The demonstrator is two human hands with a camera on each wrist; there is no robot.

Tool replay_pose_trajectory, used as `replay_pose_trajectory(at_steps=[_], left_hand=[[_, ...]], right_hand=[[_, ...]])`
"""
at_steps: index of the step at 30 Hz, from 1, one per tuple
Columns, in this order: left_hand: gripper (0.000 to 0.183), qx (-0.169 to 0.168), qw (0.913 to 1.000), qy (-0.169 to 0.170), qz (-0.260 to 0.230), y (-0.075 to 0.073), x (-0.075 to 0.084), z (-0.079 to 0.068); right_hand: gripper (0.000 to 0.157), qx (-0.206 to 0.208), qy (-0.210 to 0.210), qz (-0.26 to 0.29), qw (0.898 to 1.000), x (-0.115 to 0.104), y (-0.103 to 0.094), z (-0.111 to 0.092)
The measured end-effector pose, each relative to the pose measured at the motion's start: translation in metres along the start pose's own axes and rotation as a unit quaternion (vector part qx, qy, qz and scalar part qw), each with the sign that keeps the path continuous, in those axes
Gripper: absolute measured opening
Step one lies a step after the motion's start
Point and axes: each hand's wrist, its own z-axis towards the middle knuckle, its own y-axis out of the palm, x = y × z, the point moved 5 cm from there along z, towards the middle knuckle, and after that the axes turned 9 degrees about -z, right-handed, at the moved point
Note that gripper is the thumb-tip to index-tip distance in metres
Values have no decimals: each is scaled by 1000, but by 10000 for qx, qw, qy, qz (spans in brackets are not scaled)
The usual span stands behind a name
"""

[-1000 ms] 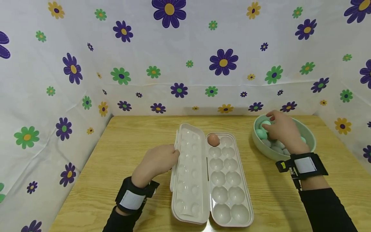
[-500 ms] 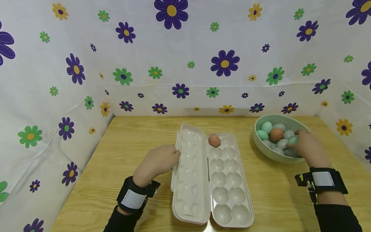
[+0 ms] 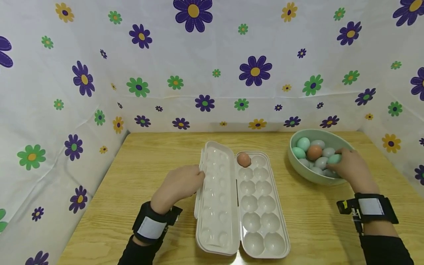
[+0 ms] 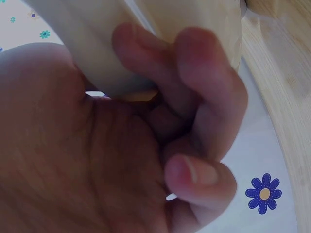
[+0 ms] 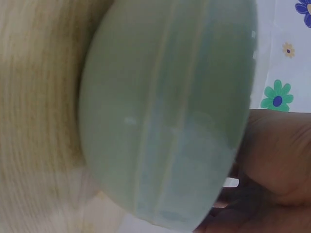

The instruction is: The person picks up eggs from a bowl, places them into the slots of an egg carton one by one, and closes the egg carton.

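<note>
Your L hand [image 3: 179,184] – gripping lid [image 3: 216,198] edge of egg ctn [image 3: 266,203] | your R hand [image 3: 356,169] – pinching green egg [image 3: 334,159] in bowl [image 3: 341,140] | brown egg [image 3: 244,159] in ctn, far L cnr

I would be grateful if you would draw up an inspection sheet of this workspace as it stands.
Surface: pale wood-grain table, with glare at its near edge.
Job's things: egg carton open, lid on the left, brown egg in the far-left cup; green bowl holding green, grey and brown eggs.
Clutter: nothing seen.
Hands: left hand holds the lid's edge; right hand pinches a green egg in the bowl.
Cables: short cable-like piece by the right wrist strap; detail too small to tell.
Surroundings: white flower-patterned cloth behind and at both sides.
</note>
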Motion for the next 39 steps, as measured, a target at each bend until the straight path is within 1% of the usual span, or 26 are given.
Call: replay_pose_trajectory(at_steps=[8, 12, 17, 22, 25, 29, 33, 39], left_hand=[[38, 2, 10000, 18, 48, 0, 0, 1], [38, 2, 10000, -1, 81, 1, -1, 1], [38, -13, 9999, -25, 158, 0, 0, 1], [38, -8, 9998, -41, 213, -1, 1, 1], [37, 6, 9998, -33, 191, -1, 0, 1], [37, 33, 9999, -45, 142, 0, 0, 1], [37, 53, 9999, -54, 131, 1, -1, 2], [37, 44, 9998, -33, 175, 1, -1, 3]], right_hand=[[61, 180, -2, 103, 9998, 2, 6, -1], [60, 294, -75, 103, 9995, 2, 7, -1], [61, 281, -187, 110, 9994, 3, 6, 0], [61, 213, -200, 190, 9994, 4, 4, 1], [60, 245, -186, 319, 9990, 3, 3, 0], [59, 479, -188, 510, 9974, 1, 3, -2], [56, 778, -285, 501, 9953, -3, 1, -3], [55, 885, -345, 523, 9941, -8, 1, -2]])
